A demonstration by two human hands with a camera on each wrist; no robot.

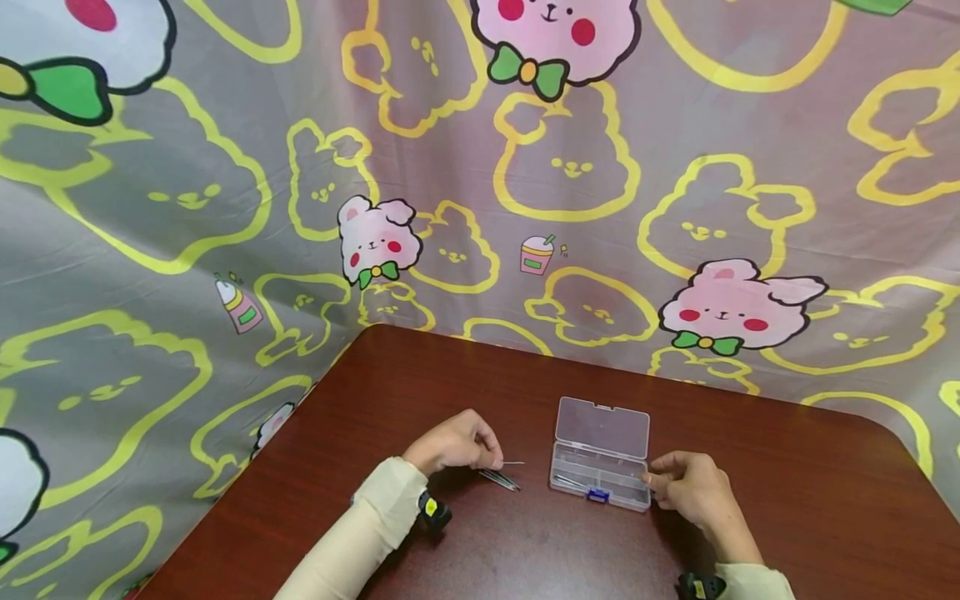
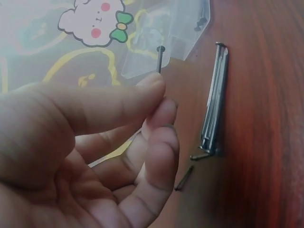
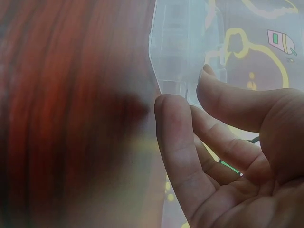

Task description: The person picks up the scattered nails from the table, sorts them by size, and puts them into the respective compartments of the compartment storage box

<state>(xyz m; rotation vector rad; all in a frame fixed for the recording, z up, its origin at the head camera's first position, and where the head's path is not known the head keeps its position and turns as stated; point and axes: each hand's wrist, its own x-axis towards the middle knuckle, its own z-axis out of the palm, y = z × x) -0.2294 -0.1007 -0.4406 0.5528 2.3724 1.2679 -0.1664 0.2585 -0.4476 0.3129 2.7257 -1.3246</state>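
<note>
My left hand [image 1: 453, 442] pinches a nail [image 2: 160, 59] between thumb and fingertips, its head end sticking out toward the box. Just below that hand, a small bundle of nails [image 1: 500, 479] lies on the table; the left wrist view shows long ones side by side and shorter ones [image 2: 184, 178] at one end. To the right is a clear plastic compartment box [image 1: 622, 499], its lid [image 1: 602, 427] raised at the back. Several nails [image 1: 572, 482] lie in its front left compartment. My right hand [image 1: 697, 492] grips the box's right end between thumb and index finger.
A blue latch [image 1: 597, 495] sits on the box's front edge. The brown wooden table [image 1: 465, 375] meets a patterned curtain [image 1: 450, 167] at its back and left sides. Dark wrist cameras [image 1: 433, 510] are strapped over the sleeves.
</note>
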